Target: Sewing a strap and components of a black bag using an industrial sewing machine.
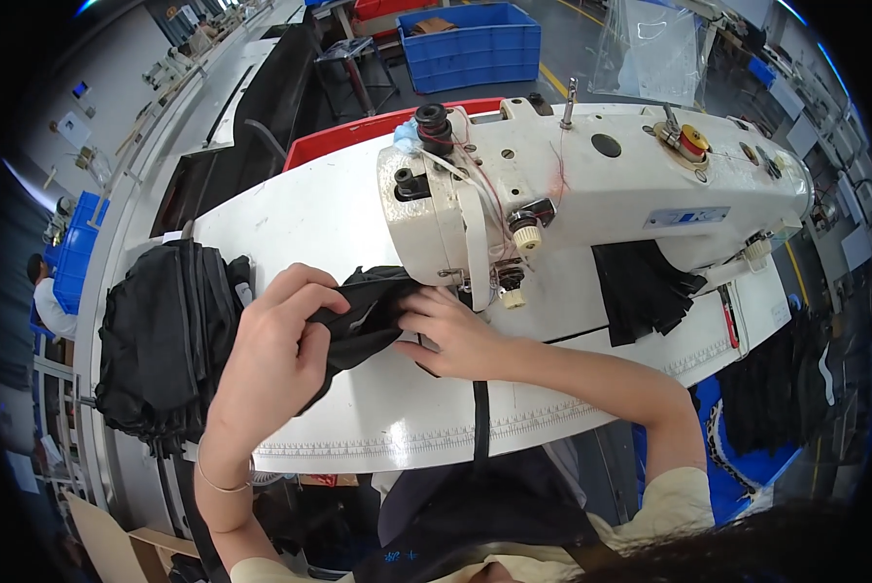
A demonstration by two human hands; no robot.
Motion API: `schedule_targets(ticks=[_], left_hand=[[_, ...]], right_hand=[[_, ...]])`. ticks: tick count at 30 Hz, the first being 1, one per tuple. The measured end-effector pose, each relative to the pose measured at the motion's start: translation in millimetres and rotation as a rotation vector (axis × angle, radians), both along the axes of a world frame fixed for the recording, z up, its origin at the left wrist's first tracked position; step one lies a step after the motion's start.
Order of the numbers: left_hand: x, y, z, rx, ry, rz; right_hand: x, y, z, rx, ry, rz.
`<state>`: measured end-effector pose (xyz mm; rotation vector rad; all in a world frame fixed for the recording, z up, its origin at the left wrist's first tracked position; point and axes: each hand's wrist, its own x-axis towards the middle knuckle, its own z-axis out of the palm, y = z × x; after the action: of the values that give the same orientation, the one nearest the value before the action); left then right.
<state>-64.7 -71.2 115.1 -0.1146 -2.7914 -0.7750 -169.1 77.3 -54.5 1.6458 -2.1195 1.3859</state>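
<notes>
A black fabric piece [363, 325] lies bunched at the left end of a white sewing machine [591, 185], close to its needle area. My left hand [285, 335] pinches the cloth's left part between thumb and curled fingers. From the right, my right hand [447, 335] reaches to the cloth's other side, its fingers partly tucked into the fabric beside the presser foot. The needle and the right fingertips are hidden behind the machine head and cloth. A narrow black strip [481, 423] hangs over the table's front edge below my right hand.
A thick stack of black fabric pieces [169, 335] sits left on the white table [397, 428]. More black pieces [645, 291] lie under the machine arm, near red-handled snips [728, 319]. Beyond stand a red tray [343, 131] and a blue crate [470, 49].
</notes>
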Motion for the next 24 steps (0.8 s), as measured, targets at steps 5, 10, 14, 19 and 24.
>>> schedule_targets(ticks=[5,10,14,19,24], left_hand=[[-16.6,-45.4,0.4,-0.017,-0.146,0.004],[-15.0,-35.0,-25.5,-0.589,0.201,-0.032],[-2.5,-9.4,-60.5,-0.289,-0.042,-0.257],[-2.2,-16.4,-83.2,-0.078,-0.164,-0.154],[0.6,-12.0,-96.7,-0.393,-0.048,-0.111]], right_hand=[[6.2,15.1,13.4,-0.063,-0.160,0.274],[3.8,11.0,17.9,-0.118,0.148,0.209],[3.6,8.7,18.3,-0.015,0.068,0.088],[-3.8,18.1,11.5,-0.003,0.087,0.139],[2.1,29.7,13.6,0.084,0.222,0.072]])
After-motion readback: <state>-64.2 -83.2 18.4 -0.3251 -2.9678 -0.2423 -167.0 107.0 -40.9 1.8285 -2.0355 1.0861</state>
